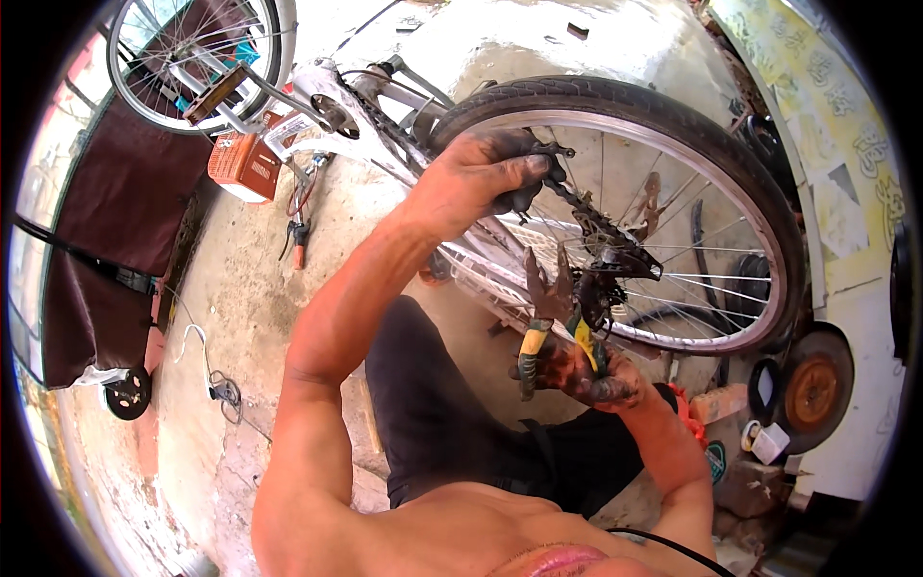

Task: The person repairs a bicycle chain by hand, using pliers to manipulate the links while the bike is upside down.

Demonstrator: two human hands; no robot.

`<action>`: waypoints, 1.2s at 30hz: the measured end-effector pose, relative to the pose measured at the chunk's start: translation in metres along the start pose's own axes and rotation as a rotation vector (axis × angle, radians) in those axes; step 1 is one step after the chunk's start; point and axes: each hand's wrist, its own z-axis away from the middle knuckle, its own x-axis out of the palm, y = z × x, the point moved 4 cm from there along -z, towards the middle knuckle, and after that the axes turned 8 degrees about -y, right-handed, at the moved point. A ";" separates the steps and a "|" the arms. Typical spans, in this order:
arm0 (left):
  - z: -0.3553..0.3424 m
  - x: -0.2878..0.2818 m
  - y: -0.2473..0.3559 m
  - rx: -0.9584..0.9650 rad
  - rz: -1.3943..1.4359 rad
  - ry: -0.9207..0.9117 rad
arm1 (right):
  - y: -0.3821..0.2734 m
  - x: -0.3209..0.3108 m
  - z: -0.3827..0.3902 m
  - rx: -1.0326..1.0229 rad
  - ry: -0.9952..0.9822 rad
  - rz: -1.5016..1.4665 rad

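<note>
A white bicycle (380,154) is turned upside down in front of me. Its rear wheel (673,125) has a black tyre. My left hand (490,173), blackened with grease, is closed on the dark, greasy chain (582,207), which runs from my fingers to the rear sprockets (615,260). Below the sprockets, my right hand (601,380) is closed around the yellow-and-black handles of a pair of pliers (550,293). Those jaws are spread and point up, close beside the derailleur (598,298). Whether they touch the chain I cannot tell.
At the far left is the front wheel (197,58), with an orange basket (245,165) and a handlebar grip (299,256) on the concrete floor. A rusty-rimmed wheel (817,389) leans at the right. A cable (226,389) lies at the left beside a maroon-covered cart (115,221).
</note>
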 end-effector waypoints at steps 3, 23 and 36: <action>-0.002 0.000 -0.002 -0.009 -0.010 -0.004 | 0.004 -0.021 0.012 -0.014 -0.089 0.143; -0.002 -0.007 -0.001 -0.009 -0.035 -0.016 | -0.016 -0.009 -0.006 0.021 0.128 0.243; 0.000 -0.008 0.000 -0.008 -0.067 -0.055 | -0.035 0.022 0.001 -0.139 0.438 1.007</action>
